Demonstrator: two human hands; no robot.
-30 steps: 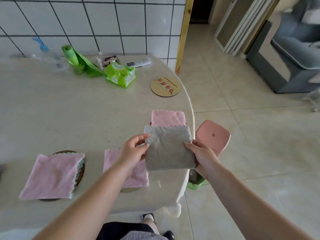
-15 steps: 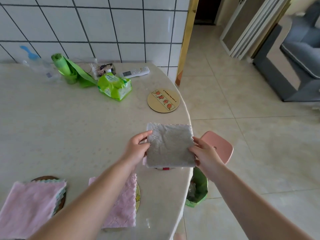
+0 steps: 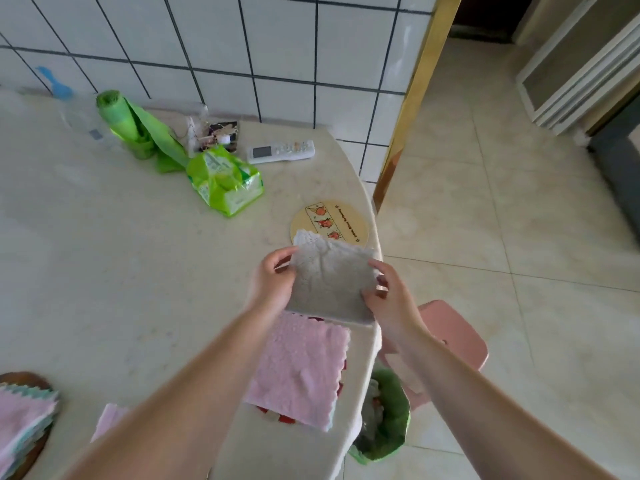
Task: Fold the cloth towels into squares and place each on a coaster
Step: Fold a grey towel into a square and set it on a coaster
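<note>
1. The left hand (image 3: 272, 284) is reaching forward over the table (image 3: 104, 271), forearm running up from the lower left, and is pinching the left edge of the grey towel (image 3: 329, 282): its thumb is lying on top near the far left corner while the other fingers are curling underneath.
2. The right hand (image 3: 389, 299) is coming in from the lower right, wrist bending slightly inward, and is gripping the towel's right edge, with its fingers (image 3: 379, 271) curling over the top of the cloth.
3. The grey towel is stretching as a folded square between the two sets of fingers, tilting a little, its far left corner overlapping the near edge of the round coaster (image 3: 330, 220) just beyond the fingertips. Whether that corner is touching the coaster cannot be told.
4. Just behind the wrists, nearer the person, a pink towel (image 3: 301, 368) is lying folded on the table, with red and white bits of a coaster peeking from beneath its edges.
5. Far to the left of the left forearm, another pink towel stack (image 3: 24, 420) is sitting on a dark coaster (image 3: 27, 379) at the frame edge.
6. Well beyond the fingers, a green packet (image 3: 225, 181), a green bag roll (image 3: 138, 133) and a white remote (image 3: 280, 151) are lying near the tiled wall.
7. Below the right forearm, off the table, a pink stool (image 3: 457, 334) and a green-lined bin (image 3: 384, 420) are standing on the floor.
</note>
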